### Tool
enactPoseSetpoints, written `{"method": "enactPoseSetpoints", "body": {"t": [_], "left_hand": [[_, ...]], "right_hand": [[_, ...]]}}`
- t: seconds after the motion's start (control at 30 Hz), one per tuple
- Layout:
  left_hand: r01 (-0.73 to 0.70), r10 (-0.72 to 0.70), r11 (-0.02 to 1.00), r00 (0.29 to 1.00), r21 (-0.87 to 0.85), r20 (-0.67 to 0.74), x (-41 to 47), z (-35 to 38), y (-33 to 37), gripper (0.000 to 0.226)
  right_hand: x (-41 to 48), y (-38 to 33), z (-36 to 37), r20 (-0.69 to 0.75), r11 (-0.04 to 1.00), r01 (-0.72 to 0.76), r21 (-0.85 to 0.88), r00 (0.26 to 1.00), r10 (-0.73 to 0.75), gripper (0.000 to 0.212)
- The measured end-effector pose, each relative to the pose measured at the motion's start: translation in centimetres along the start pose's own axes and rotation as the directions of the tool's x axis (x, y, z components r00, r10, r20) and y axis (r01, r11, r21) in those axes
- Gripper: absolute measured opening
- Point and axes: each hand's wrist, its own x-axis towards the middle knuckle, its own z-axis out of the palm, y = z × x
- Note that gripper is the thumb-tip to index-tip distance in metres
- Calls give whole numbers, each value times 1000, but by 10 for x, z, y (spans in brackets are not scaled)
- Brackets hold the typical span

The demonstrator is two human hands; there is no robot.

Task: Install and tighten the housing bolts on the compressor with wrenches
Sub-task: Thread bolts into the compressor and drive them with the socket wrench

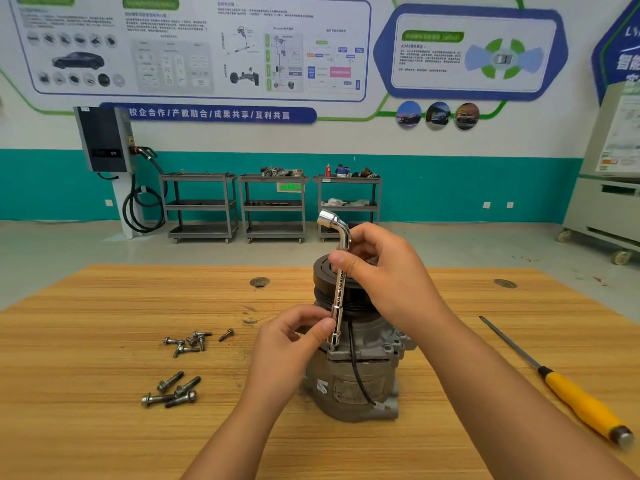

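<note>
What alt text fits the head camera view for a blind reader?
A left hand and right hand hold an L-shaped socket wrench upright on a grey compressor on a wooden table. Loose bolts lie left, a yellow-handled tool right.

Findings on my own person: my left hand (289, 337) and right hand (384, 275) are bare. Left forearm (242, 427) and right forearm (512, 393) are bare to the frame's edge. Thumbnails (328, 323) short, plain.
</note>
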Motion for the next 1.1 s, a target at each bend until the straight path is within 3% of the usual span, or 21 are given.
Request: {"method": "enactPoseSetpoints", "body": {"t": [0.1,0.23,0.4,0.6,0.73,0.97,1.1], "left_hand": [[-32,32,1000,999,0,-7,-1,3,-1,7],[-87,91,992,995,94,-38,0,4,-7,15],[-55,56,998,998,2,-25,1,7,-14,26],[-7,11,993,999,-119,33,2,8,-18,33],[-2,9,993,998,-117,63,3,8,-20,34],[13,-1,992,996,-124,94,2,7,-23,35],[68,-32,957,991,-281,131,2,7,-16,36]], "right_hand": [[-1,-1,-1,31,999,-37,4,999,37,1],[-2,1,4,7,985,-36,-166,999,37,10],[-17,12,10,-114,962,-28,-271,993,-3,4],[-22,18,14,-119,981,-88,-171,991,68,18],[-20,16,16,-136,986,-117,-115,986,101,6],[-20,15,17,-141,984,-137,-112,983,121,13],[-21,13,20,-161,984,-131,-120,981,111,21]]}}
